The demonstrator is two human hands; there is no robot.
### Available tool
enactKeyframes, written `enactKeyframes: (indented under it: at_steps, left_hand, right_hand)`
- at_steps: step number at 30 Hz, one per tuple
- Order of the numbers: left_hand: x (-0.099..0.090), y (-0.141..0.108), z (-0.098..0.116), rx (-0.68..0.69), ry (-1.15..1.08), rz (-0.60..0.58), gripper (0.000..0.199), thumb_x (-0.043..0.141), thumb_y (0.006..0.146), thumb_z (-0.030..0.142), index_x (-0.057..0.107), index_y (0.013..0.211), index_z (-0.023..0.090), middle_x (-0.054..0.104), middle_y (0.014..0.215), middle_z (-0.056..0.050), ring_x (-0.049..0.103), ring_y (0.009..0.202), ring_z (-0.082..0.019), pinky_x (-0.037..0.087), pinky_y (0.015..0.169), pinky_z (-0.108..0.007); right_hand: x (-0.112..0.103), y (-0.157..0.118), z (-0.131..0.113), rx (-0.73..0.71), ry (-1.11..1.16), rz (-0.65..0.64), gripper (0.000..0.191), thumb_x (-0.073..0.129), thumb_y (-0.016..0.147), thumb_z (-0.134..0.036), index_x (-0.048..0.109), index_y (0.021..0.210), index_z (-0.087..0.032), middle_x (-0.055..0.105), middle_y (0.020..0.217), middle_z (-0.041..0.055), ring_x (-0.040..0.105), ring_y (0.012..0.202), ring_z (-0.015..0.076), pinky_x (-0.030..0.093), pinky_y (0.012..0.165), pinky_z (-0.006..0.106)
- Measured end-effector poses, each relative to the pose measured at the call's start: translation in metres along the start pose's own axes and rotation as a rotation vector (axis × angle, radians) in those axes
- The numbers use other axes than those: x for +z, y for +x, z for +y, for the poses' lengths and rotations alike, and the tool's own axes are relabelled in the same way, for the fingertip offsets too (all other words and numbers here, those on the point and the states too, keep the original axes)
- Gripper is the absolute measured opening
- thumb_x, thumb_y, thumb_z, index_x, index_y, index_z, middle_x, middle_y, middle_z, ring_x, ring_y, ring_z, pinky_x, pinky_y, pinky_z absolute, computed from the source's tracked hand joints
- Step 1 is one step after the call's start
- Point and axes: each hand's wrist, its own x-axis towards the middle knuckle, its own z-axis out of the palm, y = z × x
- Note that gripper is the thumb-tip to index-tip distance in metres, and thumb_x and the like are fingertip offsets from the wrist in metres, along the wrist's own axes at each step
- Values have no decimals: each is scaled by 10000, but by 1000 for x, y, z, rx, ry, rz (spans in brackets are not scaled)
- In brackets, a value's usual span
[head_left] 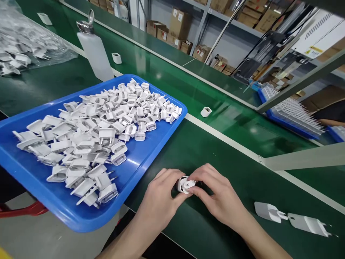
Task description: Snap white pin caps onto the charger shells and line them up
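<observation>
My left hand (159, 199) and my right hand (218, 194) both grip a white plug adapter (185, 185) low in the middle of the view, just above the green conveyor belt (205, 169). Their fingers hide part of it. To the left of my left hand lies a blue plastic tray (61, 212), heaped with several white plug adapters with metal pins. Two finished-looking white plug chargers (268, 212) (308, 225) lie on the belt to the right of my right hand, pins pointing right.
A white plastic bottle with a metal cap (94, 46) and a clear bag of white adapters (18, 46) stand beyond the tray. Small white adapter shells (206, 112) lie on the belt. A blue tray of pinned parts (292, 117) sits at the far right, with shelved cardboard boxes (179, 25) behind.
</observation>
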Motion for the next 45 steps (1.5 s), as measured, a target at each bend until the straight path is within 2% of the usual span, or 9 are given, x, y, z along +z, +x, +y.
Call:
enactKeyframes:
  at_steps: [7,15,19,29,33,37,39,42,45]
  left_hand:
    - [1,0,-1,67,2,35,274,785,847,141,638,1063,224,741,1032,-1,674,928,-191,571,764,-300]
    - [1,0,0,32,-25,-1,188,740,887,143,618,998,234,714,1025,10,621,888,-188,532,729,-292]
    - [2,-1,0,20,-25,-11,177,737,892,151,617,991,235,714,1055,1,624,928,-203,532,743,-298]
    - [-2,0,3,-15,39,-56,282,758,846,113,628,1065,236,716,1078,4,649,1013,-217,561,839,-335]
    - [0,-4,1,-75,63,-5,546,783,841,202,550,1333,249,685,1212,-32,678,1049,-229,587,885,-376]
    - [4,-8,-7,-26,25,42,429,690,916,276,556,1323,251,685,1187,-44,701,1003,-229,608,834,-373]
    - [6,-8,-12,21,2,69,385,655,938,282,559,1309,247,686,1178,-51,701,1011,-234,609,839,-379]
    - [9,-7,-15,67,-8,102,345,626,954,266,563,1291,232,688,1173,-67,686,1064,-254,601,890,-415]
    - [7,-8,-9,91,27,87,297,634,924,191,597,1218,211,698,1159,-81,673,1089,-274,593,935,-457]
  right_hand:
    - [8,-2,6,-13,126,127,23,667,997,-221,648,996,-234,680,883,8,607,776,163,504,706,297]
    - [9,-2,2,-83,-29,60,128,606,1002,-110,598,1060,-225,665,941,28,552,822,180,454,756,331]
    - [8,-1,-4,-83,-145,-5,82,543,1036,-137,575,1013,-209,629,934,42,510,823,187,416,747,335]
    - [7,6,-20,-48,-522,-115,245,399,1066,-169,503,846,-199,554,840,37,448,730,182,346,672,317]
    - [-30,-6,-19,158,-675,-201,195,467,1049,-199,523,863,-203,620,874,47,545,746,190,397,674,306]
    - [-102,-31,-20,488,-810,-327,191,546,1010,-363,612,919,-209,687,923,78,653,806,246,449,661,321]
    - [-138,-29,-15,610,-814,-309,305,561,978,-506,651,1011,-217,711,968,93,683,822,269,479,656,331]
    - [-170,7,8,701,-824,-136,410,489,987,-560,648,1130,-210,728,1003,113,702,858,276,514,704,339]
    - [-166,67,43,687,-829,10,430,488,983,-520,625,1207,-180,733,960,133,708,859,289,523,726,354]
